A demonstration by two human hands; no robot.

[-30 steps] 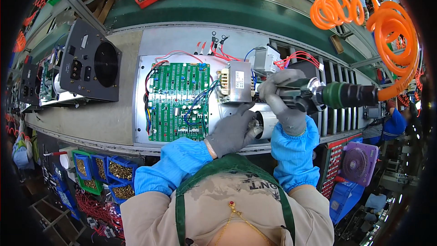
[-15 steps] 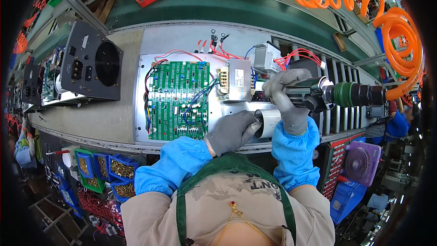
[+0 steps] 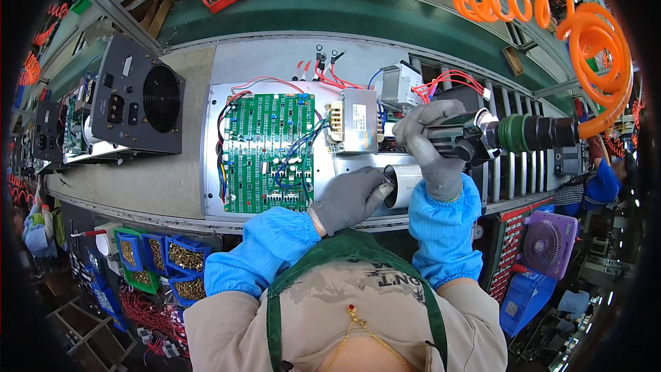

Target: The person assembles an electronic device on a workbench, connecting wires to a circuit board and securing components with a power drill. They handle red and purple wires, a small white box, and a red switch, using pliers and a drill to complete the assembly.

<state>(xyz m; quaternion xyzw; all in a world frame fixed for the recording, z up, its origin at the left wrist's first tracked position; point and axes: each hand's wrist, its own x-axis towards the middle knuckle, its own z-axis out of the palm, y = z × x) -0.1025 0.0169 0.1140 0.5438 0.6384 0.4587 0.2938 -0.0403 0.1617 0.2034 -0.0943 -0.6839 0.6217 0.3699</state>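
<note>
In a grey glove, my right hand is wrapped round a black air screwdriver with a green collar, held over the right part of the chassis plate. An orange coiled hose joins its right end. My left hand, also gloved, has thumb and fingers closed at the dark left end of a white cylindrical capacitor. The fingertips' exact contact is partly hidden. Left of it, a green circuit board lies on the metal plate. A boxy transformer stands between board and right hand.
A black-cased unit with a round fan grille stands to the left. Rollers run on the right, near a purple fan. Blue bins of small metal parts sit at lower left. Red wires rise behind the plate.
My right hand and the air screwdriver have shifted slightly left and away from me, and the hose coils have swung a little. My left hand stays at the capacitor's end.
</note>
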